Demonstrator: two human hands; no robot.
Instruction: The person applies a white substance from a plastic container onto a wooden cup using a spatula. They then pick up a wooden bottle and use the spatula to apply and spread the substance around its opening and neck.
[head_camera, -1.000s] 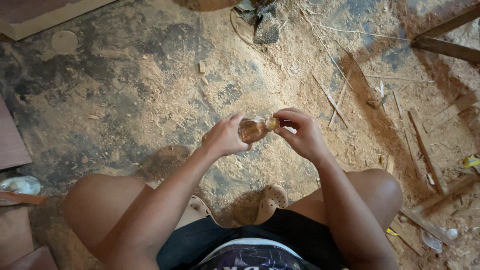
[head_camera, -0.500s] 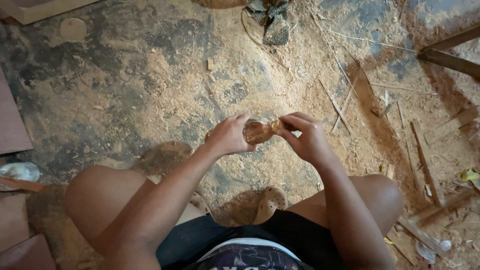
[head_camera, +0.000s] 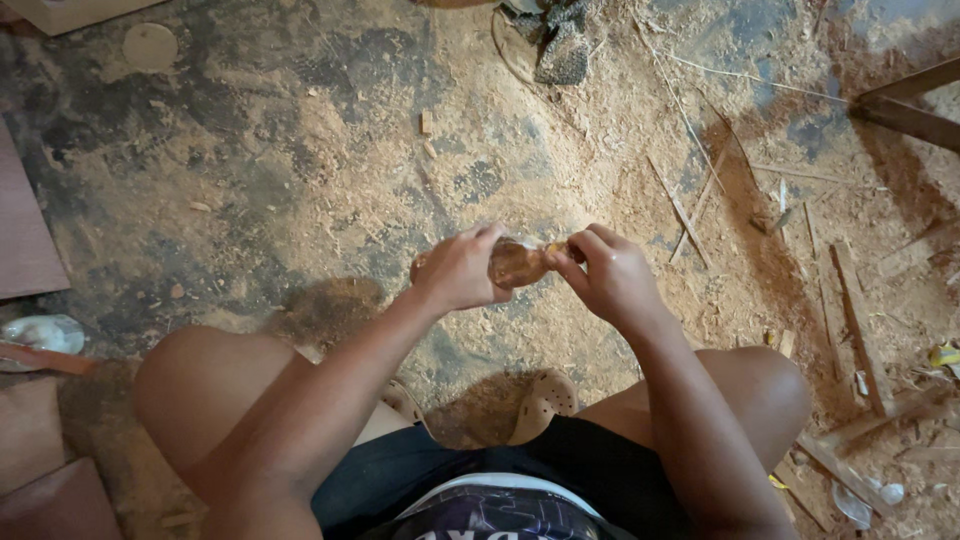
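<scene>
I look down at both hands held together above a sawdust-covered floor. My left hand (head_camera: 460, 268) grips a small rounded brown, partly see-through object (head_camera: 518, 264), maybe a little bottle. My right hand (head_camera: 610, 275) pinches the object's right end, where a small yellowish tip (head_camera: 556, 246) shows between the fingertips. Fingers hide most of the object, so its exact shape is unclear. My bare knees frame the hands at lower left and lower right.
Sawdust and thin wood strips (head_camera: 680, 210) litter the concrete floor (head_camera: 300, 150). A sandal (head_camera: 530, 405) sits below the hands. Dark wooden bars (head_camera: 905, 105) cross the top right, a brown board (head_camera: 25, 230) lies at left, and a dark rag pile (head_camera: 560, 45) at top.
The hands stay joined on the small object, with the right fingers shifting slightly at its end. The view has drifted a little, so the hands sit slightly lower in the picture.
</scene>
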